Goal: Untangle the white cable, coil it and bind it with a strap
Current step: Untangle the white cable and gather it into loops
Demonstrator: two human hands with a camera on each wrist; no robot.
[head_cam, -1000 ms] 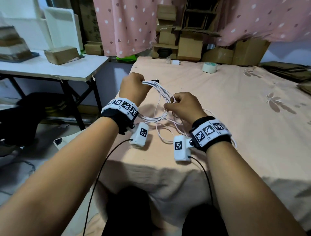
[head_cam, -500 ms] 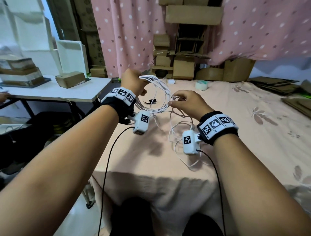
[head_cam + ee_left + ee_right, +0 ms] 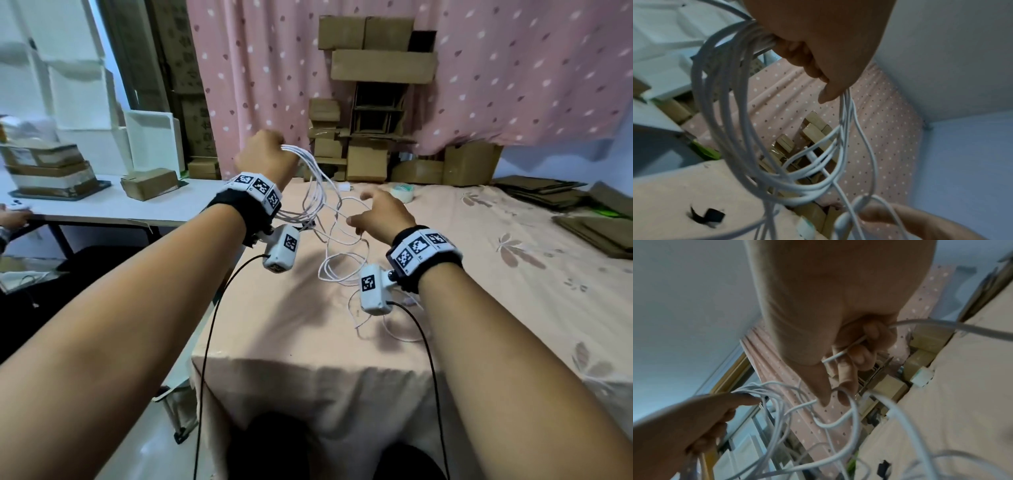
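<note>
Two bare forearms reach over the near edge of a table draped in a peach cloth (image 3: 479, 308) printed with pale flowers, each wrist wearing a black band with checkered square markers and a small white camera box trailing a thin black lead. The right hand (image 3: 380, 214) hovers palm down above the cloth, its thumb and forefinger pinching one strand of the white cable (image 3: 318, 192) while the other fingers curl around a second strand, as the right wrist view shows. Slack loops of that smooth, round cord hang below it and trail in loose curves onto the cloth beside the right wrist. Higher and to the left, the left hand (image 3: 262, 154) is raised in a fist, gripping a bundle of several cable loops that fan out of it and droop in long ovals toward the table; the left wrist view shows the strands bunched tightly where the fingers (image 3: 797, 48) close over them. A short black strap (image 3: 708, 216), crumpled and flat, lies on the cloth below the hanging loops, apart from both hands. Farther along the table sit a roll of tape (image 3: 402, 192) and a small white charger block (image 3: 344, 187). At left stands a white table (image 3: 102, 205) bearing a brown cardboard box (image 3: 149, 183) and stacked packages. Behind, plain cardboard boxes (image 3: 380, 65) are piled against a pink polka-dot curtain (image 3: 513, 68).
</note>
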